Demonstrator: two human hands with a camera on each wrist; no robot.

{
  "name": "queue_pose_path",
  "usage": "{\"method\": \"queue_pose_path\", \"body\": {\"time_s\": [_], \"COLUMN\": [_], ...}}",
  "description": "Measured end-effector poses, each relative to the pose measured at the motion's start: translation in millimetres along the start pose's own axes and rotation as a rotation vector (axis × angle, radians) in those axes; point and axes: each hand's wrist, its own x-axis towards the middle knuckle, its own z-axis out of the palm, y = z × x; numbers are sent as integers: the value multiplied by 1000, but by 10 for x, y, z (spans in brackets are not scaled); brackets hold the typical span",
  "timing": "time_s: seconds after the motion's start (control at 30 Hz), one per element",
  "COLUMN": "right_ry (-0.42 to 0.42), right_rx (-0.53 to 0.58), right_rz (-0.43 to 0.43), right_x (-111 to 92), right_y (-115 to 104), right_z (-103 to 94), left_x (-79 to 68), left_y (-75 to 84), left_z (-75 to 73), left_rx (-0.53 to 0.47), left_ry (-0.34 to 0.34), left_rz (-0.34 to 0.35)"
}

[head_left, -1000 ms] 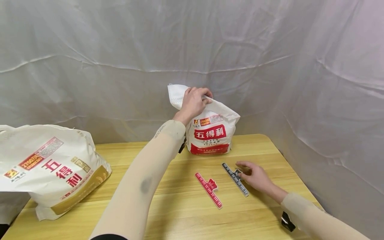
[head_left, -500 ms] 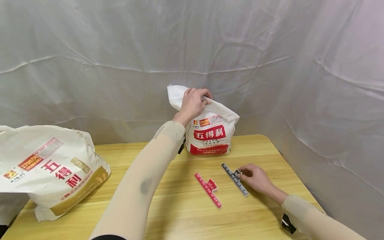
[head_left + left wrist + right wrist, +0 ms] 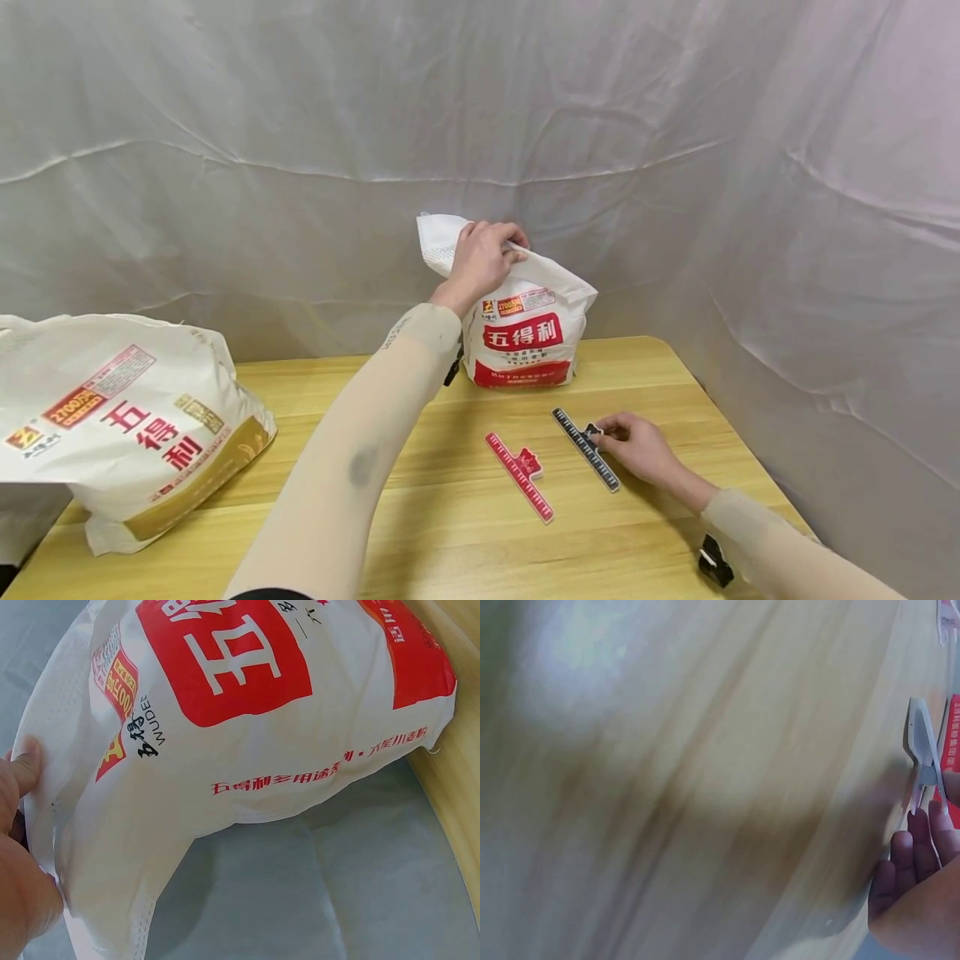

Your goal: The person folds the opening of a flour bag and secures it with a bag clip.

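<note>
A white and red flour bag (image 3: 523, 336) stands at the back of the table. My left hand (image 3: 483, 257) grips its folded-over top; in the left wrist view the thumb and fingers (image 3: 28, 761) lie on the white plastic. On the right, my right hand (image 3: 641, 448) pinches the handle of a black ruler-shaped clip (image 3: 587, 450) that lies on the table. In the right wrist view, the clip (image 3: 921, 739) is seen edge-on between thumb and fingers. A red clip (image 3: 519, 477) of the same shape lies just left of the black one, untouched.
A larger white flour bag (image 3: 142, 425) with a gold base leans at the table's left side. Grey cloth (image 3: 480, 100) hangs behind and to the right of the wooden table (image 3: 450, 550). The table's right edge runs close to my right forearm.
My right thumb and fingers have closed in from a wider spread onto the black clip's handle. The left hand stays on the flour bag's top.
</note>
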Motion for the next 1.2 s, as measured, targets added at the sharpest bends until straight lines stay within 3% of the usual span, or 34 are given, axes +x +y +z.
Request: {"method": "queue_pose_path", "body": {"time_s": [0.43, 0.77, 1.2], "right_ry": [2, -33, -49], "right_rx": [94, 249, 385], "right_rz": [54, 103, 67], "right_x": [-4, 7, -26], "right_y": [-50, -71, -150], "right_z": [-28, -36, -161], "left_x": [-5, 0, 16], "left_y": [-11, -12, -13], "left_z": [19, 13, 23], "left_rx": [-6, 3, 13], "left_ry": [9, 13, 9], "left_rz": [8, 11, 20]}}
